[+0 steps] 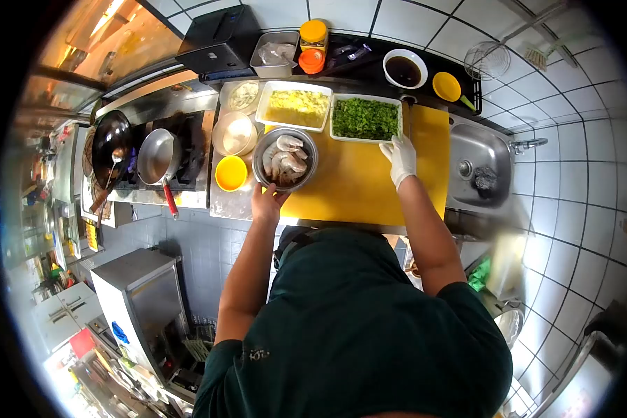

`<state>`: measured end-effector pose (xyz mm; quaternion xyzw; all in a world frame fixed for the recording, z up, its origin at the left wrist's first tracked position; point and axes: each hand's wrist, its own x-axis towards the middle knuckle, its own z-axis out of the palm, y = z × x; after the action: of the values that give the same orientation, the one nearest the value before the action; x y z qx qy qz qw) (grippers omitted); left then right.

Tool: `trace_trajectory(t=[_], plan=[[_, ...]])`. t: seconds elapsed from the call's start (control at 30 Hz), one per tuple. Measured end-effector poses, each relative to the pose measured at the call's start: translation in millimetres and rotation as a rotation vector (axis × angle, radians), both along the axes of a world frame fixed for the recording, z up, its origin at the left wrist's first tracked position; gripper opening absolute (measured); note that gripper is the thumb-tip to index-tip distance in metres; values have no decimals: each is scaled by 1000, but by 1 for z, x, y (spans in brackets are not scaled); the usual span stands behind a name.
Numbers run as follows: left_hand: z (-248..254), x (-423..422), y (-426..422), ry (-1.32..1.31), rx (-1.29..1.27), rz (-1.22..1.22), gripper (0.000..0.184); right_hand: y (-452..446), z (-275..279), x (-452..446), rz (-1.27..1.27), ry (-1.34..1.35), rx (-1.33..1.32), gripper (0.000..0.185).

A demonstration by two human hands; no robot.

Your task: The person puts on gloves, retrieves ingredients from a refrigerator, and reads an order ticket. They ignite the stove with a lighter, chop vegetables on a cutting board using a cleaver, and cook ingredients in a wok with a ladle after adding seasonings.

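The bare fingers of my left hand [265, 203] were curled against the near rim of the metal bowl [260, 161], taking hold of it. My gloved right hand [401, 159] had its fingers spread at the near right corner of the green tray [355, 138]; whether they gripped its edge, I couldn't tell. The shrimp [285, 166] lay heaped in the metal bowl, at the left end of the yellow board [355, 184], and looked raw to me. Cutting seemed finished for the leafy greens [366, 117] and for the pale yellow pieces [296, 106] in the white tray [289, 126] behind the bowl. Left of that stood an orange bowl [231, 173]. Farther out, the saucepan [157, 160] sat on the stove [192, 153] with no shrimp in it that I could see, so I judged their cooking not begun. The sink [496, 146] was off to the right.
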<state>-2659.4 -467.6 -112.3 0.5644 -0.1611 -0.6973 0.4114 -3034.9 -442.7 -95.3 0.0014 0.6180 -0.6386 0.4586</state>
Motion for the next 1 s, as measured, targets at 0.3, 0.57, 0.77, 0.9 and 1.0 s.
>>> trace_trajectory(t=[0.3,0.57,0.77,0.9,1.0], plan=[[-3,-18,-45,34,-31,-72,42,-34,13,7,-179,-236,1,54],[-8,-17,-54,7,-12,-99,41,-74,33,27,-304,-330,-19,58],[6,-12,-42,-8,-10,-95,42,-75,10,27,-129,-290,-80,71],[2,9,-25,-11,-15,-80,40,-29,-8,5,137,279,-1,67],[-1,32,-7,84,44,-28,37,42,14,-7,294,1107,345,62]])
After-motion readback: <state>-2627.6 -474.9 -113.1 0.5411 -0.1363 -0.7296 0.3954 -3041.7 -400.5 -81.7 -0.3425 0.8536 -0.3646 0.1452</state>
